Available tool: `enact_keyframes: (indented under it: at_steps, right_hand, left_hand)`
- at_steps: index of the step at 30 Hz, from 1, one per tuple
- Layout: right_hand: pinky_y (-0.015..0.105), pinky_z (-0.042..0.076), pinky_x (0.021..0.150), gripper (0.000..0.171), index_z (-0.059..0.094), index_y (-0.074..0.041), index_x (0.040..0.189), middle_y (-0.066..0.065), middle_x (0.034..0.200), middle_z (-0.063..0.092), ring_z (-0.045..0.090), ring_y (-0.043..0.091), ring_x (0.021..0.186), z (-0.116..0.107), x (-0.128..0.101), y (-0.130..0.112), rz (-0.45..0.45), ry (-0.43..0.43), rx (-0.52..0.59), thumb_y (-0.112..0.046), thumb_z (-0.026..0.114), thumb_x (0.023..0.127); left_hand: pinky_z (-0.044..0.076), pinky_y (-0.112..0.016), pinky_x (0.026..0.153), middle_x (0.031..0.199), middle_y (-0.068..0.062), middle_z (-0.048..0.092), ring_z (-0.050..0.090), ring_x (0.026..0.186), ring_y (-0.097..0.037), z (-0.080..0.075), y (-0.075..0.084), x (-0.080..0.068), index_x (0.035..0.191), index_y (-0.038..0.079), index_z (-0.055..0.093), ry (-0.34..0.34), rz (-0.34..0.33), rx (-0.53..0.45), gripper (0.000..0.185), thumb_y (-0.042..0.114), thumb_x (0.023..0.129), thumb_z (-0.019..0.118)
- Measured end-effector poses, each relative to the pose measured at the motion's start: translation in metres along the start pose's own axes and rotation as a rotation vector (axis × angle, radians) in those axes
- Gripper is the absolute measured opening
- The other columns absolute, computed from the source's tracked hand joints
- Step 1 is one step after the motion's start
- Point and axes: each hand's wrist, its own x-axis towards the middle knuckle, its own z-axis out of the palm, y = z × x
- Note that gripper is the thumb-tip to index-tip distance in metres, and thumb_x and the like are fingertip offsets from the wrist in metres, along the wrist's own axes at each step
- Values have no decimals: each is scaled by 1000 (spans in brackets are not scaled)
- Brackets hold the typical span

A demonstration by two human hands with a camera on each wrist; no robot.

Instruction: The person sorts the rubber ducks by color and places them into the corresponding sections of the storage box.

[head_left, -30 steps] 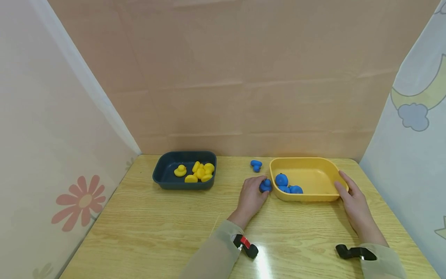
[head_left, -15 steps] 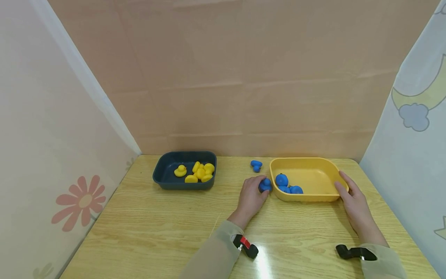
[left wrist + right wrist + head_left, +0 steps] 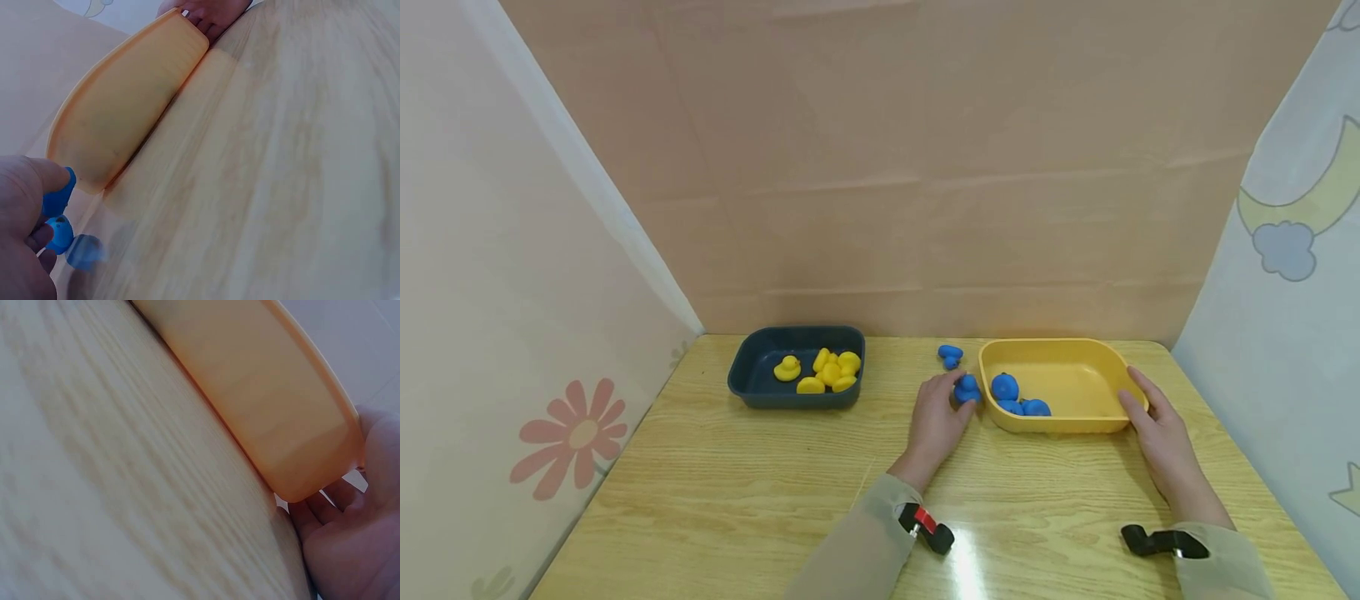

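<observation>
My left hand pinches a blue toy duck between thumb and fingers, just left of the yellow tray. In the left wrist view, blue parts of the duck show beside the thumb, partly covered by the fingers. A second blue duck lies on its side on the table, behind that hand. Several blue ducks sit in the tray's left end. At the tray's right end, my right hand holds the wall, thumb over the rim and fingers outside and beneath the corner.
To the left on the wooden table stands a dark blue tray with several yellow ducks in it. A brown sheet hangs behind the table's back edge. Patterned white cloth borders the sides.
The blue duck in my left hand has risen slightly and shifted a little back and left, and more of it shows. My right hand stays on the yellow tray.
</observation>
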Motion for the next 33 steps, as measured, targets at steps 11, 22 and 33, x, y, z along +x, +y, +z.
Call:
enact_keyframes:
  at_steps: [11,22,33]
  right_hand:
    - [3,9,117,72,16,-32,179,2,185,-1,-12,27,168,0,-1,-3,-3,-1,4,-46,50,118]
    - [-1,11,112,72,15,-31,179,0,185,-1,-11,26,168,0,-2,-5,-10,-3,1,-46,50,118]
    - [-2,9,111,73,13,-26,179,5,185,-2,-13,31,167,0,-2,-4,2,-8,-7,-45,49,118]
  left_hand:
    - [51,-40,116,147,2,68,58,137,-22,-10,15,2,151,16,67,40,-2,-50,50,25,104,82]
    - [52,-37,114,146,3,69,59,134,-20,-19,28,3,148,16,68,67,29,-38,49,29,103,83]
    - [48,-38,118,146,4,68,56,141,-20,-15,49,5,149,18,68,19,66,-77,48,28,104,81]
